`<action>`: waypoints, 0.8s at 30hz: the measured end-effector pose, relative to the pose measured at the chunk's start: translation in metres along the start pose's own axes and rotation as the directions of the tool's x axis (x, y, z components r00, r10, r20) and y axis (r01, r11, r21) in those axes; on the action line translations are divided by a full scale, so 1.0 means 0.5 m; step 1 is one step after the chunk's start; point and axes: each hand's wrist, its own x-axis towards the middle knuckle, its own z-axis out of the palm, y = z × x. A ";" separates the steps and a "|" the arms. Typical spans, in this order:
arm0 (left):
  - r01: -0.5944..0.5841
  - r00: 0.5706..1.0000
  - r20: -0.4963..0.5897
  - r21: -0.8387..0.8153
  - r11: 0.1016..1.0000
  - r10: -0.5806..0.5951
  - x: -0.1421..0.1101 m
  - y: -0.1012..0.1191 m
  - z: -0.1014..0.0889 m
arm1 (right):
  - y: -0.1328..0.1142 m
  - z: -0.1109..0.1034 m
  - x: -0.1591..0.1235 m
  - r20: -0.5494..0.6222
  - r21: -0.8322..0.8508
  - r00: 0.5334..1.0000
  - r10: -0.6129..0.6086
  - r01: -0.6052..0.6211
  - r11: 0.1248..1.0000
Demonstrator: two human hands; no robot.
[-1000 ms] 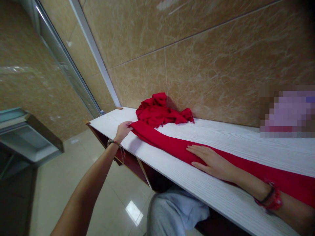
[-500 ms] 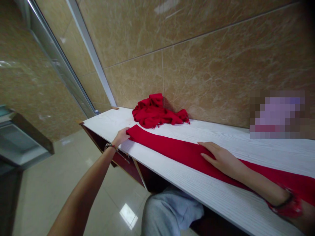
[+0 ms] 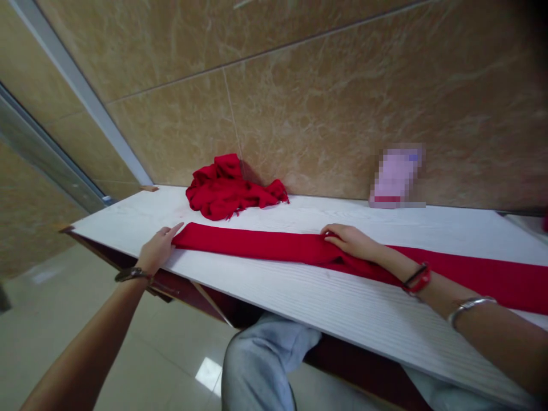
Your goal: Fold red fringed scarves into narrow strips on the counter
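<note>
A long red scarf (image 3: 252, 242) lies stretched along the white tabletop, folded into a narrow strip. My left hand (image 3: 157, 250) holds its left end by the corner, the index finger reaching along the end edge. Farther right, my right hand (image 3: 353, 241) has its fingers curled over the back edge of the scarf, gripping the cloth. Under that palm the cloth is rucked into a small fold, and the strip runs on beneath the forearm to the right. Behind the scarf, a second red cloth with a fringe (image 3: 231, 191) sits crumpled in a heap against the wall.
The narrow white table (image 3: 257, 282) stands against a tan marbled wall (image 3: 321, 114). A pink blurred item (image 3: 396, 177) leans on the wall at the right back. Below the front edge are dark red cabinet parts and my knee (image 3: 261, 354) in grey trousers.
My right hand lay flatter on the scarf; its fingers now curl round the back edge and the cloth beneath has bunched. My left hand stays at the left end. The view has turned right.
</note>
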 end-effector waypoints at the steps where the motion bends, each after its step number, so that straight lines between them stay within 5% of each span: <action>1: -0.011 1.000 -0.005 0.046 0.999 0.011 0.000 0.007 -0.005 | -0.001 0.007 -0.002 -0.009 -0.005 1.000 -0.008 0.008 1.000; 7: -0.283 0.959 0.040 0.058 0.957 0.281 0.020 0.029 -0.026 | -0.007 0.021 -0.010 -0.075 -0.024 0.997 -0.004 0.002 1.000; 12: -0.034 0.997 0.078 0.068 0.997 0.029 0.045 -0.005 -0.026 | -0.007 0.020 -0.013 -0.088 0.033 0.996 -0.004 0.007 0.999; 16: 0.143 0.987 0.069 -0.009 0.990 -0.143 0.080 0.002 -0.020 | -0.006 0.021 -0.012 -0.139 0.068 0.990 -0.003 0.012 0.998; 24: 0.162 0.986 0.043 -0.099 0.982 -0.158 0.086 -0.024 -0.006 | -0.007 0.023 -0.011 -0.199 0.078 0.978 0.055 -0.040 0.996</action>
